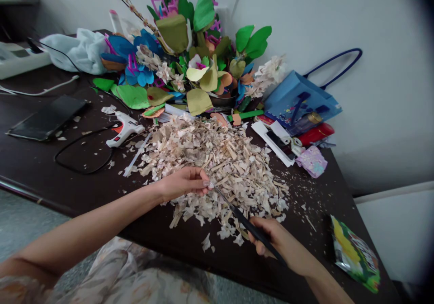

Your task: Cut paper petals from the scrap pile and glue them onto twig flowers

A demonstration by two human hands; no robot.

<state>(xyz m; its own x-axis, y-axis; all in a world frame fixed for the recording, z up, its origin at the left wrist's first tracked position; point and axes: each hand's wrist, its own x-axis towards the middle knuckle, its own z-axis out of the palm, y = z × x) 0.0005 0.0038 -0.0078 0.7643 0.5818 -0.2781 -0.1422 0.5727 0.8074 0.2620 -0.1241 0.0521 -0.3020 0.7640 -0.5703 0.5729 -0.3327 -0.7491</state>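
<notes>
My left hand point(190, 182) is closed in a pinch on a small pale piece point(210, 185), over the front part of a wide pile of cream-coloured scraps point(217, 154). My right hand point(271, 238) grips a long dark tool point(249, 225) with a thin metal end. That thin end reaches up and left to the pale piece at my left fingertips. The tool's exact kind is hard to make out. Loose scraps point(206, 242) lie on the dark table below my hands.
Behind the pile stand colourful handmade flowers point(203, 68). A white glue gun point(125, 128) with a black cord and a phone point(47, 117) lie left. Right are a blue bag point(298, 100), a purple patterned cloth point(312, 161) and a green-yellow packet point(356, 254).
</notes>
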